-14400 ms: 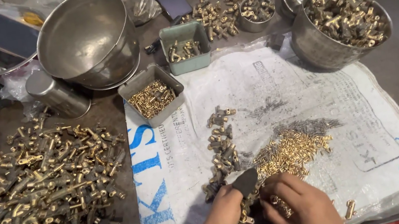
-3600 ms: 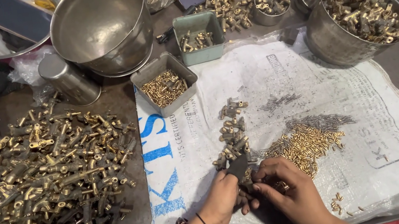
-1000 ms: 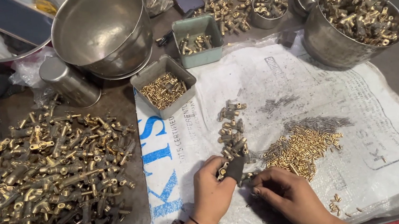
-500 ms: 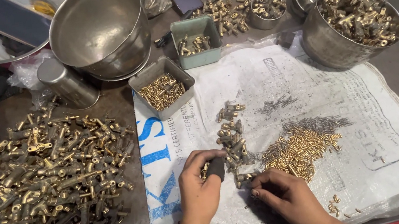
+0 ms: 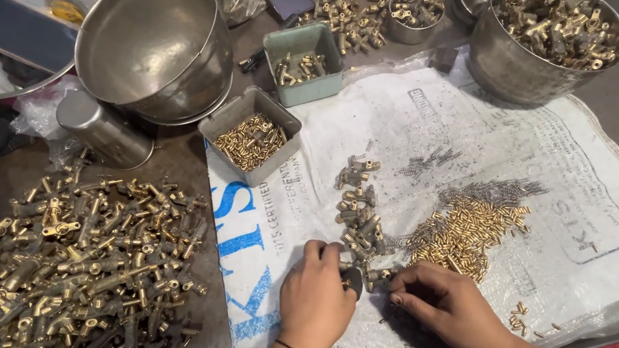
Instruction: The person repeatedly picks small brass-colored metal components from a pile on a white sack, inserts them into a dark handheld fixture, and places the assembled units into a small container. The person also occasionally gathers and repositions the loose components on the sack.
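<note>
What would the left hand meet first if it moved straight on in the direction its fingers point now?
Probably the column of small brass fittings on the white sack: the left hand points up and slightly right, its fingertips almost at the column's lower end. Depth is unclear.

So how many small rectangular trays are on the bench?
2: a grey tray of small brass pins at the white sack's top-left corner, and a green tray of brass fittings just behind it.

Brass gold on white and grey

Golden brass fittings (image 5: 56, 297), a white sack (image 5: 446, 202) with blue lettering, a grey tray (image 5: 223, 121), a pale green tray (image 5: 327, 34), silvery steel bowls (image 5: 157, 45).
</note>
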